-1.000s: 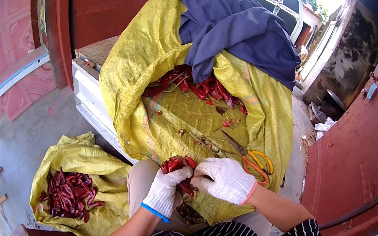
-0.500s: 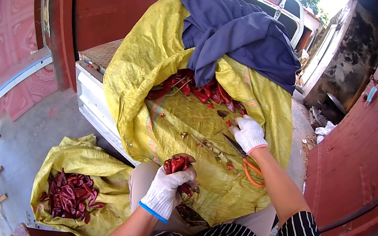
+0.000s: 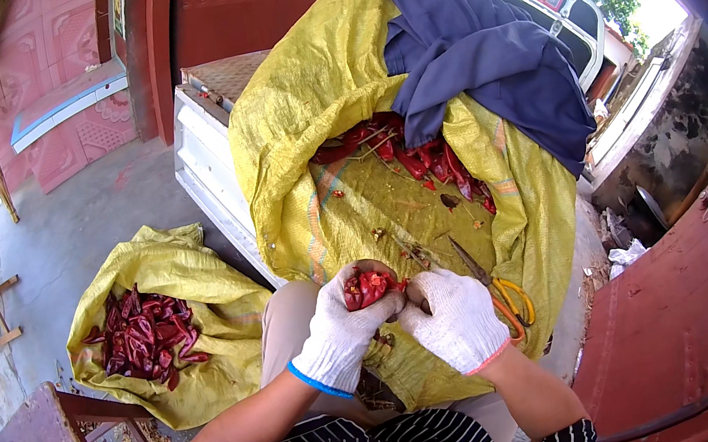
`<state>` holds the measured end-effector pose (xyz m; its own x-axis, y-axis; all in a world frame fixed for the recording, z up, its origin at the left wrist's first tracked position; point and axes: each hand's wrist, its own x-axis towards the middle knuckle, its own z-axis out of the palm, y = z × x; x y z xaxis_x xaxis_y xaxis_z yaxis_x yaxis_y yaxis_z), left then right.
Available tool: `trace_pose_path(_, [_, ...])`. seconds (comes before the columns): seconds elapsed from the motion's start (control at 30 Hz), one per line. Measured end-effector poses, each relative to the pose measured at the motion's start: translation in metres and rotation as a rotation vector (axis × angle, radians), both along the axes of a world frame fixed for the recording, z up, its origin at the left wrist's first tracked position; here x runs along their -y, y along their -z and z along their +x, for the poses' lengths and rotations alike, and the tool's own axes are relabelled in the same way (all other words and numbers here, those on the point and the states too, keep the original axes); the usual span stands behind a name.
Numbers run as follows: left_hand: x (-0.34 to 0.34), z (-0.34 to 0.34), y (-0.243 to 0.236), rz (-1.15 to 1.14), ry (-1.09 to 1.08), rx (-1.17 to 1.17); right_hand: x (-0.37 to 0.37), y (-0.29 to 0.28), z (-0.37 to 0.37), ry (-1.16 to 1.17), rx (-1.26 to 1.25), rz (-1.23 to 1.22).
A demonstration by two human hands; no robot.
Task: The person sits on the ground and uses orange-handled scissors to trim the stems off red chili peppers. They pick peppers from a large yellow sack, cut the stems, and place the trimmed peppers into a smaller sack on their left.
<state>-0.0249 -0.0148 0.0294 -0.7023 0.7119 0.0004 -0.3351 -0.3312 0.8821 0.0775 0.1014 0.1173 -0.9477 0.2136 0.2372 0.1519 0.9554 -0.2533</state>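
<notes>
As is shown in the head view, a small bunch of glossy red chilli peppers (image 3: 365, 291) is held above the near part of a large yellow sack of woven plastic (image 3: 279, 144). The bunch is clasped by the white-gloved, blue-cuffed left hand (image 3: 337, 326), whose fingers are wrapped around it. The white-gloved, pink-cuffed right hand (image 3: 458, 314) is placed just beside the bunch with its fingers curled; whether anything is pinched there cannot be told. Long-bladed metal scissors with orange and yellow handles (image 3: 477, 267) are laid on the sack, beyond the right hand. Loose red peppers (image 3: 433, 160) are exposed in the sack's mouth, below a dark blue cloth (image 3: 475, 48), and darker, wrinkled peppers (image 3: 147, 338) are contained in a smaller yellow woven sack (image 3: 204, 281) at the left.

The bunch may be judged light and smooth-skinned, somewhat slippery, and liable to be creased or split if squeezed hard; a loose hold around the pepper bodies would be suited. Its lower part is hidden by the left hand, so the peppers cannot be counted. Pale flecks on its upper side are too small to be identified, and the large sack's depth is concealed by folds and cloth.
</notes>
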Motion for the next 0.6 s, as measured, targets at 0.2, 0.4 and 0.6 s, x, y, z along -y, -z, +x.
trace_pose_path(0.2, [0.008, 0.0, -0.008, 0.083, 0.066, 0.078, -0.012, -0.011, -0.001, -0.036, 0.328, -0.587])
trace_pose_path(0.4, [-0.005, 0.0, 0.021, 0.289, 0.043, 0.27, -0.032, -0.011, 0.006, 0.16, 0.472, -1.328])
trace_pose_path(0.6, [0.002, -0.002, -0.004, 0.384, 0.032, 0.531, -0.037, -0.015, 0.014, 0.077, 0.379, -1.17])
